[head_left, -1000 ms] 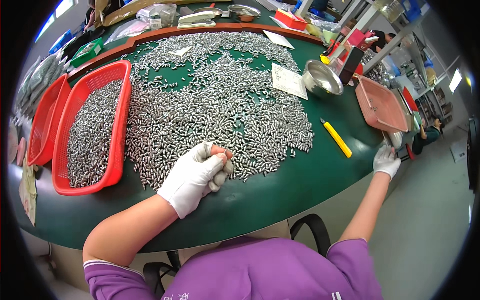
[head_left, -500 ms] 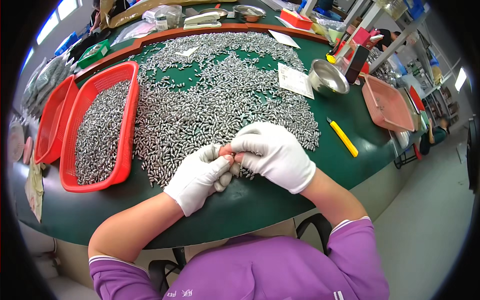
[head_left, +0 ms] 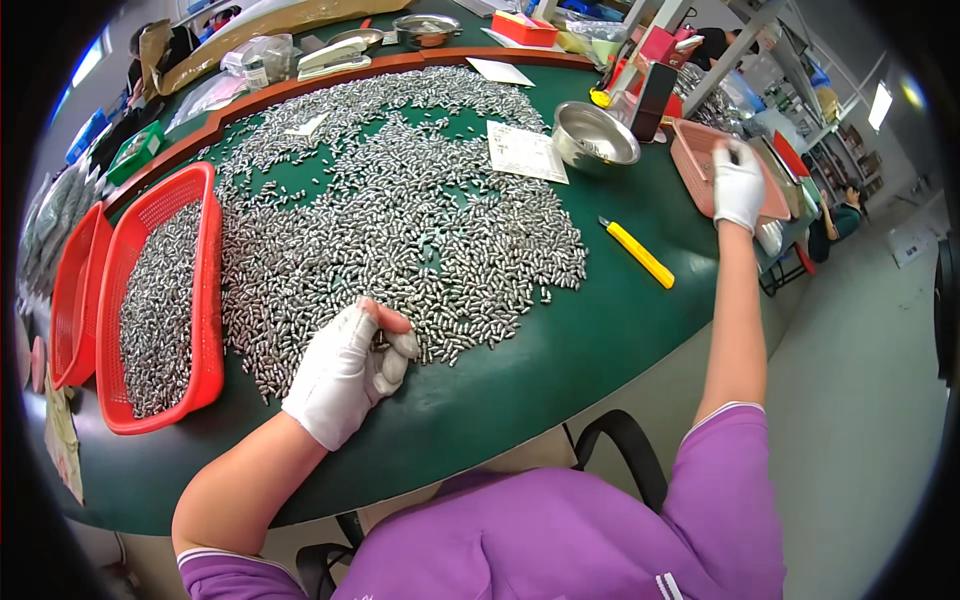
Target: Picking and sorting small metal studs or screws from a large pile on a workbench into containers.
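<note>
Half a second ago both gloved hands met at the near edge of the heap; now the right hand point(head_left: 738, 183) has swung away, its arm stretched out long toward two o'clock, while the left hand point(head_left: 345, 372) stays where it was. The right hand, in a white fabric glove, hangs over the shallow pinkish-brown plastic tray point(head_left: 700, 165) at the far right of the round green-topped table point(head_left: 560, 350), its fingers drawn together and pointing up; whether anything is pinched between them is too small to tell. The left hand, also in a white glove, rests at about seven o'clock on the table, knuckles up, fingers curled inward and pressed together around a few of the small silvery metal pieces point(head_left: 400, 230). These pieces lie in a broad spread from the table's centre out to twelve o'clock, touching the left hand's fingertips at its near edge. At nine o'clock a red plastic mesh basket point(head_left: 208, 300) holds more of them. A yellow utility knife point(head_left: 637, 252) lies at three o'clock, between the heap and the tray, and a round steel bowl point(head_left: 594, 137) stands at one o'clock.
</note>
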Motion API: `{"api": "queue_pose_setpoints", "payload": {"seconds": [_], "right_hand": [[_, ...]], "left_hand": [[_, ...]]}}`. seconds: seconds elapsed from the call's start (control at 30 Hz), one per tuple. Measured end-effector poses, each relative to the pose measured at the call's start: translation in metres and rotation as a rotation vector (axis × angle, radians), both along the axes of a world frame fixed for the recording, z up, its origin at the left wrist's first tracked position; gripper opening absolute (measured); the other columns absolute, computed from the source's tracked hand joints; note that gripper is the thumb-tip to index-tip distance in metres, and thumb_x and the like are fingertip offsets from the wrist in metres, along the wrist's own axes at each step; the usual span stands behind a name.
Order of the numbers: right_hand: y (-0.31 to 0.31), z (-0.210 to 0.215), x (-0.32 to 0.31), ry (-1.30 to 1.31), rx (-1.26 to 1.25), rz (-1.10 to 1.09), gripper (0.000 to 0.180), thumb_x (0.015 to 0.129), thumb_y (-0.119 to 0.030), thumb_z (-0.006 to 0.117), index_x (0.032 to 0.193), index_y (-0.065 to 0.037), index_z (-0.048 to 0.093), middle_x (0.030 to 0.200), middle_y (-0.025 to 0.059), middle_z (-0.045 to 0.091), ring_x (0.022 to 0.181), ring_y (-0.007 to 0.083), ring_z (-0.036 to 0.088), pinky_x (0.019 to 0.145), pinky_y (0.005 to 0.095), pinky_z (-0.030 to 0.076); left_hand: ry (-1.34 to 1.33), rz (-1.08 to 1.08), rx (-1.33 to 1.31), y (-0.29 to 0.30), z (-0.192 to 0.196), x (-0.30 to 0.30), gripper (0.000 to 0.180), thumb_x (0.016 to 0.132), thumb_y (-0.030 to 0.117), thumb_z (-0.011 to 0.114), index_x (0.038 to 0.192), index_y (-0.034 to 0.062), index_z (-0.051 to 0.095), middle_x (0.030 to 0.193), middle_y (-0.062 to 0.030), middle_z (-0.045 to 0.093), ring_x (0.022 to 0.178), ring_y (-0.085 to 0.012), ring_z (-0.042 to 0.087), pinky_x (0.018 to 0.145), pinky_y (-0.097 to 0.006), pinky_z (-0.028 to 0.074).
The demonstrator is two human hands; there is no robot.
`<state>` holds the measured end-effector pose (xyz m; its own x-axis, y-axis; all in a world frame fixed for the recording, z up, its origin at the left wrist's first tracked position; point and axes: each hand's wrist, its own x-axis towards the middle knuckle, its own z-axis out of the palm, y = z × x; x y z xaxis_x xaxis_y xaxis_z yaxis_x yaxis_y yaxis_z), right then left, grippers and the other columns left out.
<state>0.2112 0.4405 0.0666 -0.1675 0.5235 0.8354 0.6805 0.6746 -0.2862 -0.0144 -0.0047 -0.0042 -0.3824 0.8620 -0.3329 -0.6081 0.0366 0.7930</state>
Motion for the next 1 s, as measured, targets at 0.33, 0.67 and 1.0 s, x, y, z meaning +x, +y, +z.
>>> {"api": "queue_pose_setpoints", "payload": {"seconds": [0.33,0.67,1.0], "right_hand": [[0.03,-0.029,0.03,-0.619,-0.357,-0.384,0.04,0.084,-0.04,0.058,0.116,-0.017,0.065,0.112,0.0125,0.066,0.106,0.0311,0.061,0.093,0.0406,0.047],[-0.039,-0.032,0.031,-0.682,-0.275,-0.445,0.031,0.08,-0.017,0.057,0.109,-0.019,0.068,0.102,0.015,0.067,0.096,0.0319,0.064,0.083,0.0412,0.05],[-0.092,-0.019,0.004,-0.586,0.07,-0.068,0.042,0.073,-0.026,0.07,0.112,-0.011,0.063,0.114,0.0086,0.061,0.106,0.0283,0.057,0.09,0.0392,0.047]], "left_hand": [[-0.065,-0.011,0.054,-0.003,-0.004,-0.005,0.036,0.1,0.038,0.043,0.099,0.0052,0.057,0.082,-0.0043,0.061,0.064,-0.0088,0.053,0.058,-0.021,0.042],[-0.092,-0.016,0.013,-0.002,-0.004,-0.005,0.035,0.1,0.037,0.043,0.1,0.0051,0.056,0.082,-0.0046,0.061,0.064,-0.0097,0.053,0.059,-0.023,0.043],[-0.095,-0.011,0.023,0.001,-0.003,-0.004,0.034,0.1,0.034,0.042,0.1,0.003,0.056,0.082,-0.0064,0.06,0.064,-0.011,0.052,0.059,-0.024,0.043]]}}
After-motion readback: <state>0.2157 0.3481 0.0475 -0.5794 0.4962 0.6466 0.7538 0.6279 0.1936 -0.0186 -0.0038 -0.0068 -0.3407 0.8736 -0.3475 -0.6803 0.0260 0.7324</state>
